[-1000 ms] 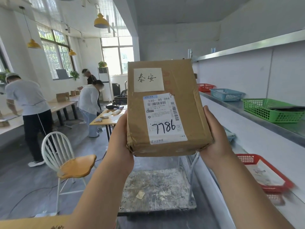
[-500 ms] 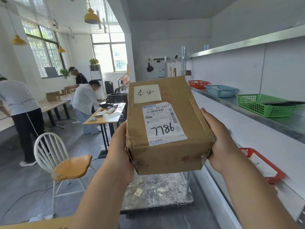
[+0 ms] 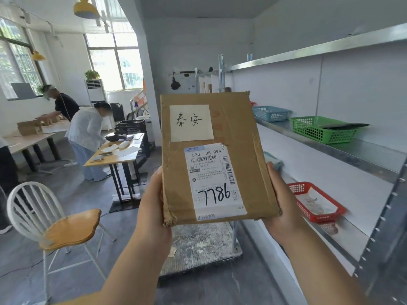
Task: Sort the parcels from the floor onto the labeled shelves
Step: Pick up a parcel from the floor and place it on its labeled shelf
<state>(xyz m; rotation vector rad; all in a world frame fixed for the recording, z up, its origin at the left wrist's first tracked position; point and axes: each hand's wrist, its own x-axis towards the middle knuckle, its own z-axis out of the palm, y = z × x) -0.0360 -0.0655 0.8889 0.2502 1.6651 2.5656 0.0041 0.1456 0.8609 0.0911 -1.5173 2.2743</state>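
Both hands [image 3: 154, 208] grip upright brown parcel [image 3: 211, 157].

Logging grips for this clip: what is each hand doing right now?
Left hand: holds the brown parcel by its left edge.
Right hand: holds the parcel by its right edge.

Parcel [image 3: 211, 159] between hands; shelves [image 3: 343, 146] right.

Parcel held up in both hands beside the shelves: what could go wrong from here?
The left hand and right hand hold the parcel only at its lower edges, so it may tip. No shelf label is readable here, so it could land in the wrong one: green basket, blue basket or red basket.
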